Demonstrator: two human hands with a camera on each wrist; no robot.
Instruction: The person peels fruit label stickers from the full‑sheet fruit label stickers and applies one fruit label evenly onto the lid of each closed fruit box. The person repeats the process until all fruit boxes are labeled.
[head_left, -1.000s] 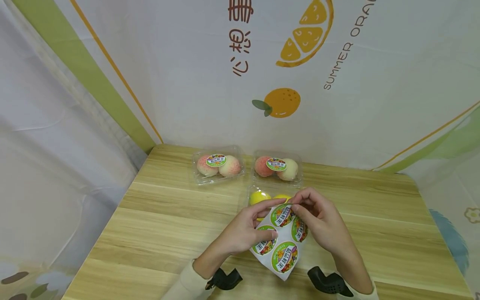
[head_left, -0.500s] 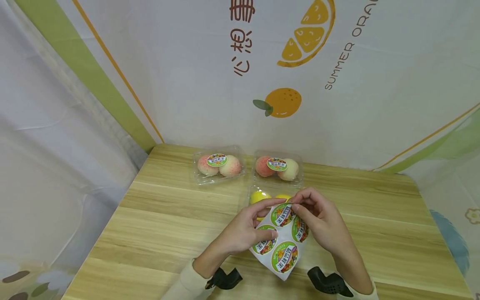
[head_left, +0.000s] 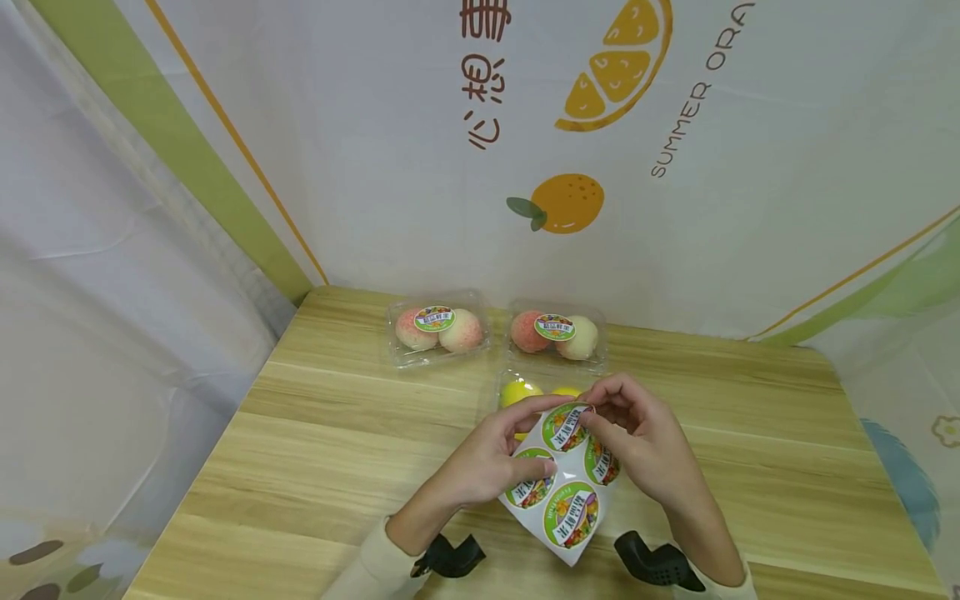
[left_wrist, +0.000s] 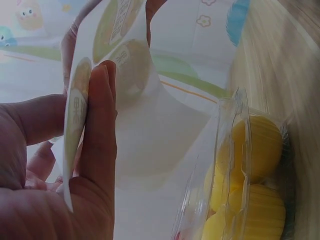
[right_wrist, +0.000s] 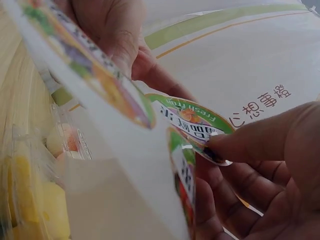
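Note:
My left hand (head_left: 487, 462) holds a white sticker sheet (head_left: 564, 487) with round fruit labels, thumb on its face and fingers behind it. My right hand (head_left: 637, 442) pinches the edge of the top label (head_left: 566, 425) with thumb and forefinger; in the right wrist view that label (right_wrist: 195, 122) is partly lifted off the sheet (right_wrist: 125, 180). Behind the sheet lies a clear box of yellow fruit (head_left: 521, 392), also seen in the left wrist view as the box of yellow fruit (left_wrist: 250, 175) below the sheet (left_wrist: 135, 125).
Two clear boxes of peaches, each with a label on its lid, stand at the back of the wooden table (head_left: 337, 442): one at left (head_left: 437, 329), one at right (head_left: 555, 333). Printed fabric walls close in the table on three sides.
My right thumb and forefinger have worked slightly further along the top label's edge. The sheet has tilted a little; my left hand holds still.

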